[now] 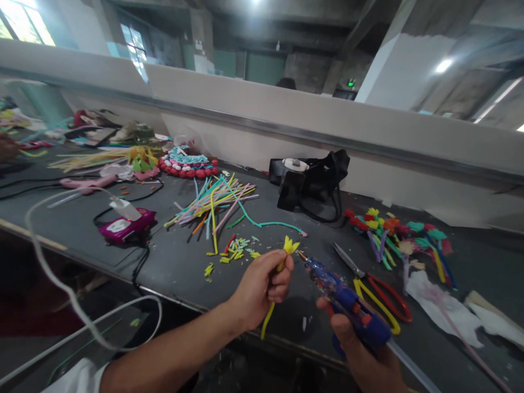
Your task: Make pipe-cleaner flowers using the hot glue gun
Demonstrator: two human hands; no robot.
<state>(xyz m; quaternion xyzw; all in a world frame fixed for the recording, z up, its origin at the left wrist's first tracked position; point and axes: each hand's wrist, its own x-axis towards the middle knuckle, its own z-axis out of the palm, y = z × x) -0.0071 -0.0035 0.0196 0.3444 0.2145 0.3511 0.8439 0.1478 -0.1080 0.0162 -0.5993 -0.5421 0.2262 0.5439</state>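
Glue gun (352, 308) sits gripped in the right hand (360, 352), its nozzle (302, 255) just beside a yellow flower (290, 245), whose stem (268, 319) the left hand (256, 284) pinches over the dark table (176, 270). Scissors (360, 273) lie right of the flower; cut scraps (237, 251) are scattered beyond the left hand. Farther back are heaped coloured stems (216, 202) and a black bag (323, 174).

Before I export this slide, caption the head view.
Left hand pinching a yellow flower-like piece, right hand holding a blue glue gun, nozzle close beside it, at a dark worktable.
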